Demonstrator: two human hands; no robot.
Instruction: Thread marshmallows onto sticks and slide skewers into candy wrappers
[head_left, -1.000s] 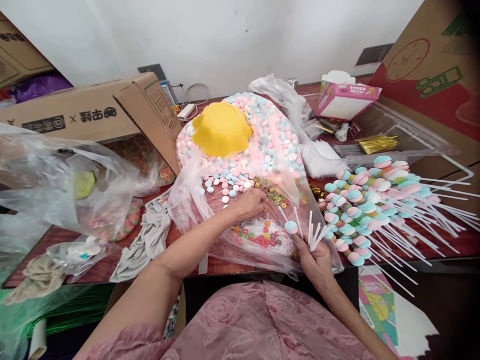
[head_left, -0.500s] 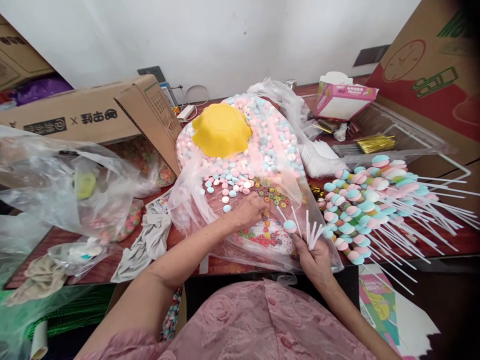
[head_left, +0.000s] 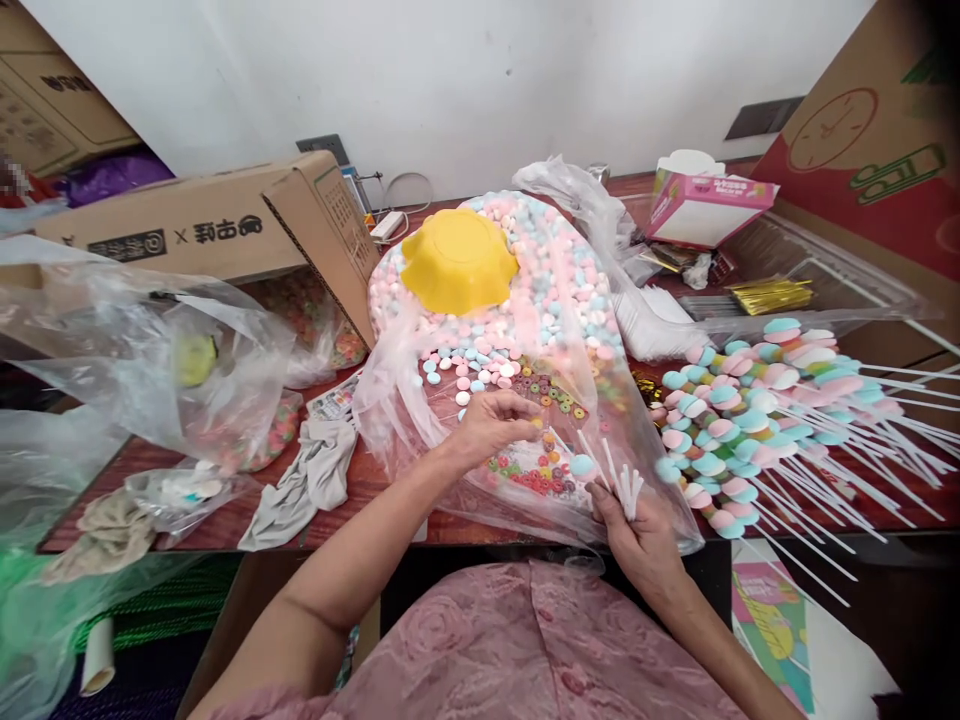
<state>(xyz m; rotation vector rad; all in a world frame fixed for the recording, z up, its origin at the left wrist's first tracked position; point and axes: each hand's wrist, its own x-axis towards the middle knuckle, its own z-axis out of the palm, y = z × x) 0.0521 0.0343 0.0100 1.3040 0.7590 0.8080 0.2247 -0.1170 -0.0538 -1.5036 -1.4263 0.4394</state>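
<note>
My right hand (head_left: 639, 535) is closed around a bunch of white sticks (head_left: 626, 485), which fan upward from the fingers. A light blue round candy (head_left: 582, 467) is on one of these sticks, just above my thumb. To its left, my left hand (head_left: 495, 428) pinches a small yellow ring candy (head_left: 536, 423), close to the tip of that stick. Under and around both hands lies a clear plastic bag (head_left: 480, 500). Loose red and green ring candies (head_left: 536, 478) show beside my left hand, with brownish ring candies (head_left: 551, 390) farther back.
A yellow scalloped bowl (head_left: 459, 260) lies upside down on a heap of pastel candies (head_left: 562, 275). Finished candy skewers (head_left: 720, 420) are piled at the right. A cardboard box (head_left: 217, 225), a grey cloth (head_left: 304, 490) and plastic bags (head_left: 150, 350) occupy the left.
My left hand has risen from the ring candies and now pinches a yellow one near the stick. My right hand still grips the sticks. The view has shifted slightly left.
</note>
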